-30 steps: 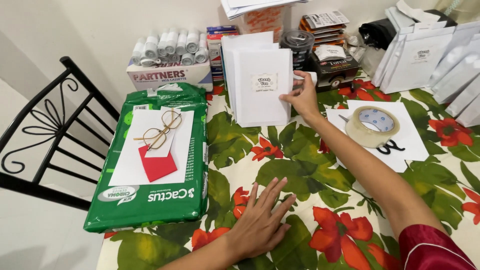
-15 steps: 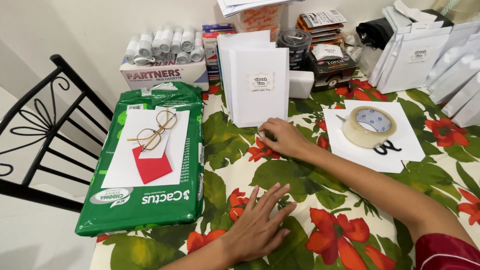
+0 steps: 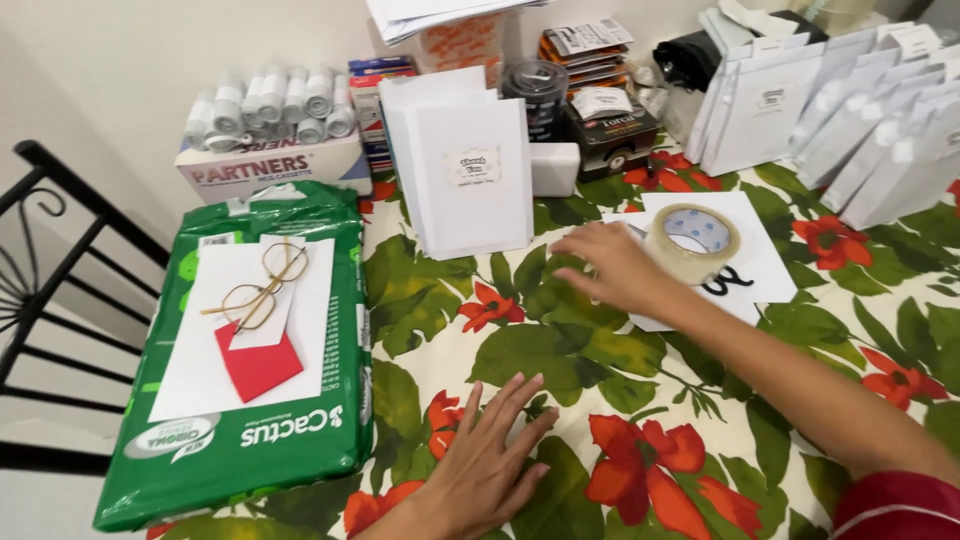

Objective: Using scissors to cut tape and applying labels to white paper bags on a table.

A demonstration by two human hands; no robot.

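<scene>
The roll of tape [image 3: 692, 240] lies on white paper [image 3: 770, 262] on the counter [image 3: 600, 400], just beside the right hand [image 3: 612, 265], whose open fingers hold nothing. It is beige-rimmed, lying flat. The left hand [image 3: 490, 465] rests spread open.

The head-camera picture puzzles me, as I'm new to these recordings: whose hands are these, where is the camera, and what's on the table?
The camera sits on a person's head and looks down, so both hands are that person's own. The left hand lies flat, fingers spread, on the flowered tablecloth and holds nothing. The right hand reaches forward, palm down, beside a roll of clear tape that rests on a white sheet; it grips nothing that I can see. Behind it stand white paper bags, each with a small label, and more lean at the far right. At the left lies a green plastic package with white paper, a red square and thin-rimmed glasses on top. Boxes and rolls crowd the back edge.
</scene>
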